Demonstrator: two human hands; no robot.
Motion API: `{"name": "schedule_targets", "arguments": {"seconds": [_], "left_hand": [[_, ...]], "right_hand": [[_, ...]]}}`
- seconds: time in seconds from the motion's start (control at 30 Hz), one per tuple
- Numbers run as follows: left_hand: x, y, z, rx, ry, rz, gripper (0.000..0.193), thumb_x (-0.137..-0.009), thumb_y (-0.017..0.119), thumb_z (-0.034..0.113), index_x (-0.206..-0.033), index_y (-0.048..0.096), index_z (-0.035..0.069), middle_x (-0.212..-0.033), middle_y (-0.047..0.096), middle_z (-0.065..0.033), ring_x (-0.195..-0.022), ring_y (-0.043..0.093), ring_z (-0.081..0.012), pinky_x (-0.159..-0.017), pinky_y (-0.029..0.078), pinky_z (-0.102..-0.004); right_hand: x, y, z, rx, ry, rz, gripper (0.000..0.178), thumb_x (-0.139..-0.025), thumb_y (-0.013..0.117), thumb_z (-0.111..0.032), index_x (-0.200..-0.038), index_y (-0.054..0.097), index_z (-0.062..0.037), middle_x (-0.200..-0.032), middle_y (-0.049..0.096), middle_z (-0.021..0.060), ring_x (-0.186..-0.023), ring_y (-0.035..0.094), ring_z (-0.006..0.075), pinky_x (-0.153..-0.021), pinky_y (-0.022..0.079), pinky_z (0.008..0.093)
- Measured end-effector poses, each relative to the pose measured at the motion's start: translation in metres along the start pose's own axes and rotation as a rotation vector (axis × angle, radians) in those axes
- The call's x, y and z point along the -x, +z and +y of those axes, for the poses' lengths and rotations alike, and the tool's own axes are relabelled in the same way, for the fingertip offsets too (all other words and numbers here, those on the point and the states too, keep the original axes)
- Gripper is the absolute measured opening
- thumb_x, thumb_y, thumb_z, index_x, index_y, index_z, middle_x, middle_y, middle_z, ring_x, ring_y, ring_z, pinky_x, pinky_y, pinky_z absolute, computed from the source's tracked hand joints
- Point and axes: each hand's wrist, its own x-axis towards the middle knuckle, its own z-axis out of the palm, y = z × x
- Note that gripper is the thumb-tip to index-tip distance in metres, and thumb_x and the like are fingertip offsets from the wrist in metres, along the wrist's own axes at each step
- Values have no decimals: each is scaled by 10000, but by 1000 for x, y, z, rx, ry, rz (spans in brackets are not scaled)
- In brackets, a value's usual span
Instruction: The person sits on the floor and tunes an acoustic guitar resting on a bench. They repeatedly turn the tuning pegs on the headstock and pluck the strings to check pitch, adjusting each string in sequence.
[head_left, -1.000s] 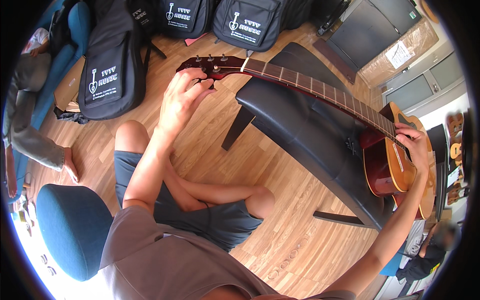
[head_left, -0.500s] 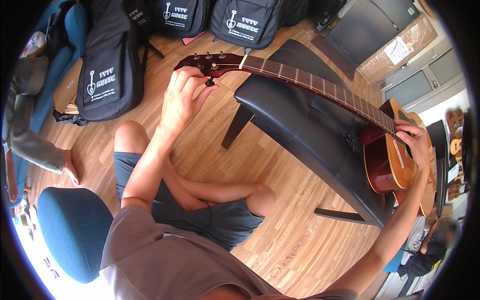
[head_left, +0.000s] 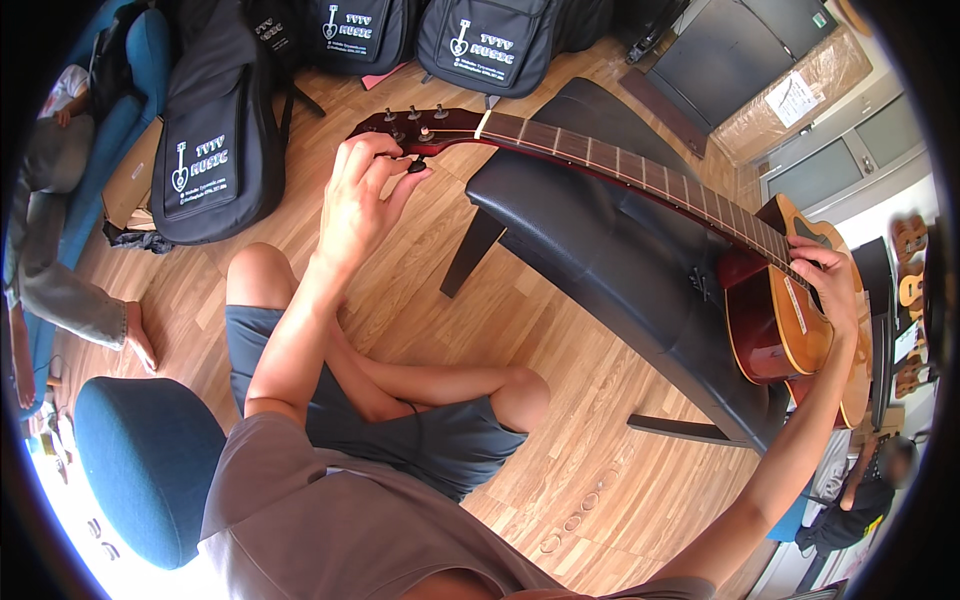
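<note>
An acoustic guitar [head_left: 775,345] lies across the black padded bench [head_left: 600,255], its neck running up to the left. My left hand [head_left: 360,195] is at the dark red headstock [head_left: 450,124], thumb and fingers pinching a black tuning peg [head_left: 418,165] on the near side. Further metal tuning pegs stand along the far edge. Toward the right, my right hand [head_left: 830,285] rests over the strings where the fretboard meets the body. Its fingers are spread, and the palm hides part of the guitar's top.
Black guitar bags [head_left: 205,150] stand along the back. A blue chair [head_left: 150,470] is at my left, and another person's bare foot [head_left: 140,335] is on the wooden floor [head_left: 560,440]. At far right, small guitars [head_left: 910,290] hang near another person [head_left: 850,510].
The left fingers and thumb have shifted slightly around the tuning peg, and its knob sits at a different angle. My right hand stays at the strings with little movement.
</note>
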Motion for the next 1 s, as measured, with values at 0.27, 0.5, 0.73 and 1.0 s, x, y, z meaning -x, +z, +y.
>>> {"name": "schedule_targets", "arguments": {"seconds": [0.27,0.5,0.73,1.0], "left_hand": [[0,1,9,-4,-93,22,248,-796,897,110,-893,681,38,-1122,617,-95,-1048,610,-304,-866,541,-407],[2,3,8,37,-88,18,211,-797,883,57,-876,691,15,-1080,647,-109,-1015,621,-302,-842,519,-408],[-1,7,15,23,-140,46,179,-825,854,52,-840,682,8,-1048,636,-105,-945,596,-292,-809,501,-406],[-2,9,20,-35,-174,19,159,-885,802,80,-809,691,-4,-1094,613,-122,-979,578,-299,-828,493,-403]], "right_hand": [[0,0,-2,13,2,0,242,-879,841,-102,-1071,792,38,-1272,731,155,-1125,680,200,-990,534,338],[-2,0,2,-12,-14,-5,236,-877,839,-88,-1071,792,37,-1277,728,158,-1131,679,199,-991,535,341],[-2,-3,3,-3,-19,-14,229,-879,836,-82,-1074,793,31,-1284,725,157,-1119,685,200,-986,540,339],[-4,0,7,2,-20,-9,221,-873,825,-53,-1072,787,36,-1293,722,162,-1143,678,205,-996,538,342]]}}
